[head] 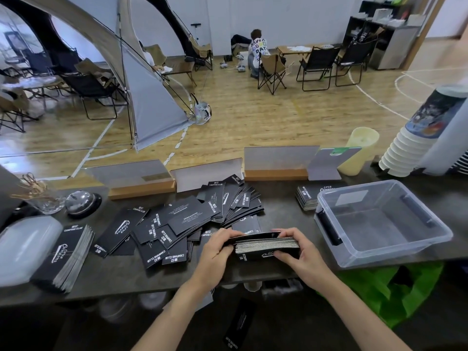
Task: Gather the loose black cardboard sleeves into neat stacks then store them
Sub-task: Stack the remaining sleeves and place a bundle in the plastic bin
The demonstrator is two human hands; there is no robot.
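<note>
Both hands, left hand and right hand, clasp 1 stack of sleeves; tap its edges square against the table (loose sleeves wait) before binning.

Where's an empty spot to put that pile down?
The clear bin is empty, right of the held stack. Bare counter lies between the loose sleeves and the bin, and along the front edge beside the left stack. The middle is crowded.
</note>
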